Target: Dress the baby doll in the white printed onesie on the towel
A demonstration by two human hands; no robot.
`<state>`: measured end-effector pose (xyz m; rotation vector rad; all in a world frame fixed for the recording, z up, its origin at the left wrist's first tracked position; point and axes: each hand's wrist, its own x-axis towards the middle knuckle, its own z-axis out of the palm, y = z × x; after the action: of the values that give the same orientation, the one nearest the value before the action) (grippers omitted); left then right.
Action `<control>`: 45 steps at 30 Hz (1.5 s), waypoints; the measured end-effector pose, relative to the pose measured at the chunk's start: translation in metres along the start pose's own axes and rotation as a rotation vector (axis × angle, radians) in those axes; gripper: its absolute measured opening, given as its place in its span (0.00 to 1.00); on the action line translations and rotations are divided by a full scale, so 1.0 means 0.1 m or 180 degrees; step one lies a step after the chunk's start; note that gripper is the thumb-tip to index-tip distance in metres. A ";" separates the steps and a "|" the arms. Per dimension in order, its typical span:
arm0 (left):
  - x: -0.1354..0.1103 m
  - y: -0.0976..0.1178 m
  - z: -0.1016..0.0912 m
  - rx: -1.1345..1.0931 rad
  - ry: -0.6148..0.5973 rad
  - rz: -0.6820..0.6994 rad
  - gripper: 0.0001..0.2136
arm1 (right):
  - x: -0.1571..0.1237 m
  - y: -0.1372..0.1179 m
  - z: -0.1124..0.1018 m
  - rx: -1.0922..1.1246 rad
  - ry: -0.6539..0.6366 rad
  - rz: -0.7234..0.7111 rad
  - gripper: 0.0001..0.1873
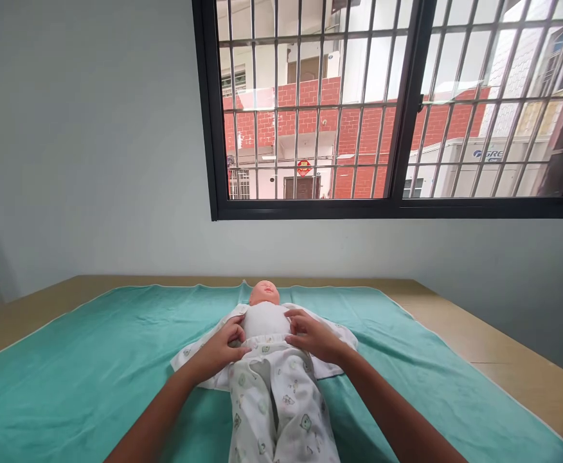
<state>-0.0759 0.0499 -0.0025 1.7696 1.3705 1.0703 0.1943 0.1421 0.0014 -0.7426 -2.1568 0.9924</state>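
Note:
A baby doll (265, 292) lies on its back, head toward the wall, with a plain white torso (265, 319). White printed pants (288, 402) cover its legs, the waistband across its middle. Beneath it, a white printed baby shirt (195, 352) is spread out to both sides. My left hand (222, 347) rests at the left side of the torso, its thumb stretched toward the waistband and its fingers bent apart. On the opposite side, my right hand (313, 333) touches the torso's edge, fingers loosely bent and apart. Neither hand visibly grips any cloth.
A green cloth (93, 366) lies under the doll, with slight folds. It covers most of a wooden tabletop (508, 350), whose edges show at both sides. Behind stand a pale wall (93, 141) and a black-framed window (305, 209) with metal bars.

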 end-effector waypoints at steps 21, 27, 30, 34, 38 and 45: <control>0.52 -0.14 0.30 0.0578 0.1344 -0.0082 0.12 | 0.37 0.59 0.40 -0.0468 0.1951 0.0532 0.12; 0.49 -0.15 0.11 0.0303 0.1030 -0.0040 0.14 | 0.36 0.45 0.31 -0.0712 0.1673 0.0146 0.10; 0.52 -0.18 0.12 0.0417 0.1257 0.0004 0.12 | 0.37 0.45 0.26 -0.0759 0.1547 0.0149 0.09; 0.54 -0.21 0.23 0.0611 0.1599 0.0069 0.11 | 0.38 0.54 0.24 -0.0703 0.1570 0.0463 0.10; 0.49 -0.22 0.32 0.0684 0.1722 0.0352 0.11 | 0.37 0.58 0.24 -0.0617 0.1640 0.0577 0.11; 0.42 -0.21 0.26 0.0440 0.1630 0.0412 0.09 | 0.39 0.38 0.24 -0.0415 0.1568 0.0236 0.12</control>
<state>-0.0570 0.0955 -0.0242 1.7714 1.6768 1.6145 0.1600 0.1806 -0.0289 -1.0160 -1.7815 0.6233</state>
